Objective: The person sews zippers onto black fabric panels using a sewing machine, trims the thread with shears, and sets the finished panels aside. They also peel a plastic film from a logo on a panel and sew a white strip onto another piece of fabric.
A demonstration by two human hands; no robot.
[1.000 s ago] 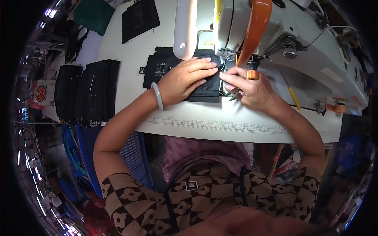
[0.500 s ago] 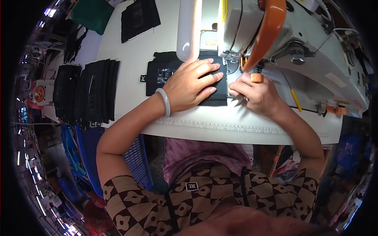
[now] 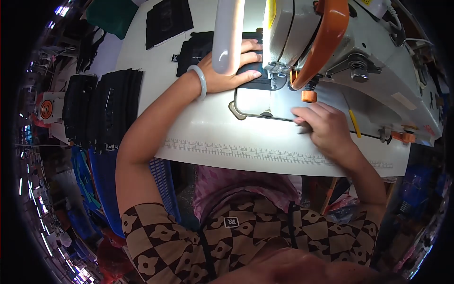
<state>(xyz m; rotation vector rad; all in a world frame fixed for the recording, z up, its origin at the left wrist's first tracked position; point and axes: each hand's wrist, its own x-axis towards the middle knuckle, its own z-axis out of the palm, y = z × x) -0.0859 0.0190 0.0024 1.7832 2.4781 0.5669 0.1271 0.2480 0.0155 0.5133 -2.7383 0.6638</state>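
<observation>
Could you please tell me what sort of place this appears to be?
It looks like a sewing workshop: a sewing machine stands on the worktable, the left hand rests on black fabric beside it, and similar black pieces lie stacked nearby.

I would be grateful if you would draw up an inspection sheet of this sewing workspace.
Surface: pale table, printed ruler along its near edge.
Job's things: black fabric piece beside the sewing machine's needle area, partly hidden.
Clutter: stacked black pieces at left; another black piece farther back; yellow tool at right.
Hands: left hand spread on the fabric; right hand curled, a dark, blurred thing at its fingers.
Cables: white cord by the machine, upper right.
Surroundings: lit lamp above the fabric; blue basket below table level.
</observation>
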